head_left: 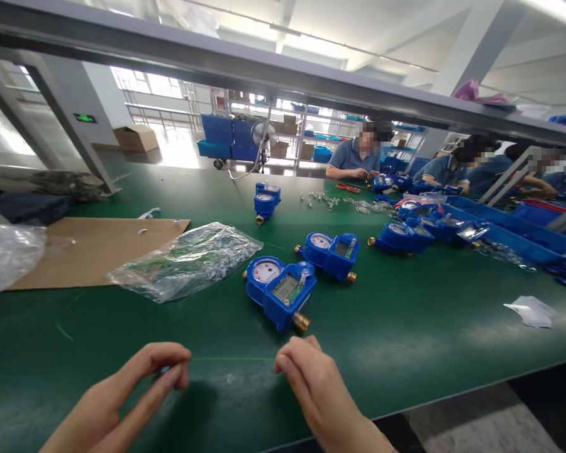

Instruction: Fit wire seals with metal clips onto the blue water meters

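A thin green wire [233,358] is stretched level between my two hands, above the front of the green table. My left hand [146,384] pinches one end between thumb and fingers; a small bluish piece shows between them, too hidden to name. My right hand [311,384] closes on the other end. Just beyond my right hand lies a blue water meter [276,286] with a round dial, a display and a brass fitting. A second blue water meter [330,251] rests behind it.
A clear plastic bag [193,258] of small parts lies partly on a cardboard sheet [99,245] at left. Another meter [265,200] stands farther back. Several meters [405,233], a blue tray [514,226] and white papers [531,311] are at right. Co-workers [356,157] sit across the table.
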Tool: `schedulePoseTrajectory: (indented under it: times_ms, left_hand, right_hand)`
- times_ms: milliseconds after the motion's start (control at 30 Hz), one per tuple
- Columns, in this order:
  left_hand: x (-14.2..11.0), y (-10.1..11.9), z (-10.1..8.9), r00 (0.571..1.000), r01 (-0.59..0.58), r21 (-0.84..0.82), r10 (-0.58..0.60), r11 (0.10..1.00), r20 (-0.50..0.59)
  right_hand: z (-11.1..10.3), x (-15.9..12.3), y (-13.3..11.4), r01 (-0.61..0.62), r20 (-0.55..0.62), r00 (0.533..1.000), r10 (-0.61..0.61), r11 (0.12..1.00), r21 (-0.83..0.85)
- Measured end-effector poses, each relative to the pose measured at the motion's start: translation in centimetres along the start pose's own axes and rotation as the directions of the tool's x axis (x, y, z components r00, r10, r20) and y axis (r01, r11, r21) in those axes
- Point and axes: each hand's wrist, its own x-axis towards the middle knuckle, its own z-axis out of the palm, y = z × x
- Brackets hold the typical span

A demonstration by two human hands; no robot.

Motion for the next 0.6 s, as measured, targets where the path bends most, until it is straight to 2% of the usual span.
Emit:
schedulePoseTrajectory:
  times_ms: [67,133,200,300,367,433,533,600]
  left_hand:
    - [-0.2,-2.2,0.1,0.999,-0.031,0.069,0.029,0.997,0.031]
    - [-0.4,-2.0,1.2,0.991,-0.092,0.079,0.083,0.993,0.102]
    - [-0.5,0.1,2.9,0.975,-0.114,0.002,0.112,0.993,0.194]
    - [-0.3,3.9,5.1,0.944,-0.047,-0.183,0.104,0.982,0.314]
    - [0.0,5.3,5.9,0.947,0.002,-0.243,0.077,0.970,0.313]
    - [0.3,5.3,5.9,0.958,0.022,-0.246,0.050,0.969,0.282]
    - [0.8,3.9,4.8,0.969,0.027,-0.205,0.024,0.978,0.245]
    - [1.2,2.8,3.7,0.981,0.043,-0.180,-0.007,0.983,0.194]
  right_hand:
    - [0.4,-1.2,0.9,-0.093,-0.037,0.995,0.094,0.995,0.027]
    - [1.1,-2.0,1.1,-0.132,-0.044,0.990,0.135,0.989,0.063]
    - [2.1,-2.3,0.7,-0.143,-0.044,0.988,0.149,0.984,0.101]
    - [3.5,-2.3,-0.2,-0.151,-0.067,0.985,0.162,0.978,0.145]
    - [4.0,-2.2,-0.4,-0.167,-0.092,0.979,0.184,0.972,0.166]
    - [4.0,-2.1,-0.1,-0.177,-0.109,0.974,0.199,0.966,0.187]
    - [2.9,-1.8,1.3,-0.159,-0.186,0.963,0.194,0.969,0.188]
    - [1.7,-1.4,2.6,-0.161,-0.312,0.928,0.203,0.975,0.153]
